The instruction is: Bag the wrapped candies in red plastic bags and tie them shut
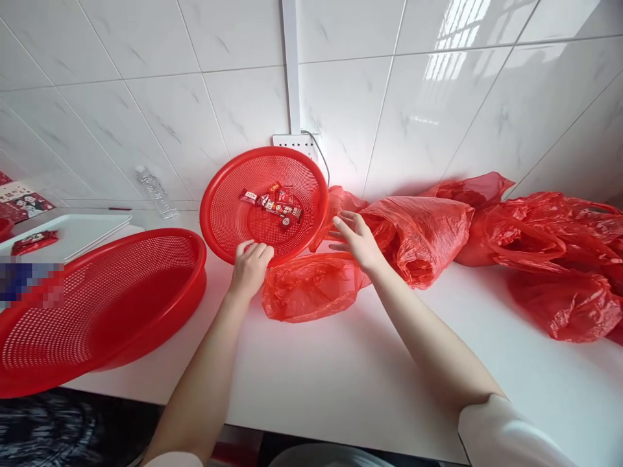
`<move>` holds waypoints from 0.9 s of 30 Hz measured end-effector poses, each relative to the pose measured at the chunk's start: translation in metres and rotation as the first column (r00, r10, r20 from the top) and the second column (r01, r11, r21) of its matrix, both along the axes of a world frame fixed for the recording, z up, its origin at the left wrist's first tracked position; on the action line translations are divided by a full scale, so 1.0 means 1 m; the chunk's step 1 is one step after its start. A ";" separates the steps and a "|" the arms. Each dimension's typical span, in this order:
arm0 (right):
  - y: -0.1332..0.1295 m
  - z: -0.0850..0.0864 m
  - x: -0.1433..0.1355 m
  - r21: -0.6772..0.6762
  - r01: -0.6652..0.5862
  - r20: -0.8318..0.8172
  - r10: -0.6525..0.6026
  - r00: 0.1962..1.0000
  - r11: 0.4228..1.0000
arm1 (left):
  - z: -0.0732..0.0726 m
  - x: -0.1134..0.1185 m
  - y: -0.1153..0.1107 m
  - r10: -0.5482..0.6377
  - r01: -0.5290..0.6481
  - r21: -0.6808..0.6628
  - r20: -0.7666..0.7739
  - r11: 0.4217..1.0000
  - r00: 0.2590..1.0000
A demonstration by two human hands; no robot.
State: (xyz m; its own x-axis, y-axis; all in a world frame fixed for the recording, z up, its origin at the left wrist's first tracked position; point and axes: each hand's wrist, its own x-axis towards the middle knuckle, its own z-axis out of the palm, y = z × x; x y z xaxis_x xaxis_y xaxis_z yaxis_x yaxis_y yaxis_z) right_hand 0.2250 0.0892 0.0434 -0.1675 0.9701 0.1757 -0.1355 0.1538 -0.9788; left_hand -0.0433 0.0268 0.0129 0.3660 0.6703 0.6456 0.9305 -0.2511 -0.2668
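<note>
Head view: one red basket (224, 201), tilted, on white table (302, 376); wrapped sweets (278, 206) inside. Left hand (250, 267): fingers curled over basket's near rim. Right hand (359, 239): empty, fingers spread, beside basket, among red plastic bags (418, 227).

The left grip (252, 263) covers part of the near rim of the small red basket (219, 207), and its thumb cannot be made out. That basket hides the lower part of the power strip (283, 140). Print on the wrapped candies (280, 207) is too small to read. The picture's left side cuts off the large red basket (187, 285) and the white tray (92, 227), beside a pixelated patch (29, 282). The right side crops the red plastic bags (579, 301)
</note>
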 end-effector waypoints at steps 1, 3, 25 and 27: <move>-0.001 0.003 0.003 -0.022 -0.029 -0.011 0.028 1.000 0.999 | 0.003 0.002 -0.002 -0.029 0.030 0.017 -0.035 0.999 0.999; -0.002 0.007 0.007 -0.057 -0.060 -0.028 0.059 0.998 0.997 | 0.008 0.007 -0.006 -0.078 0.084 0.059 -0.096 0.995 0.992; 0.033 0.032 0.109 0.188 0.287 -0.027 -0.287 0.957 0.939 | 0.037 0.035 -0.049 0.434 0.154 -0.923 0.307 0.352 0.847; 0.034 0.032 0.113 0.200 0.274 -0.006 -0.279 0.960 0.941 | 0.023 0.030 -0.036 0.472 0.288 -0.880 0.450 0.377 0.758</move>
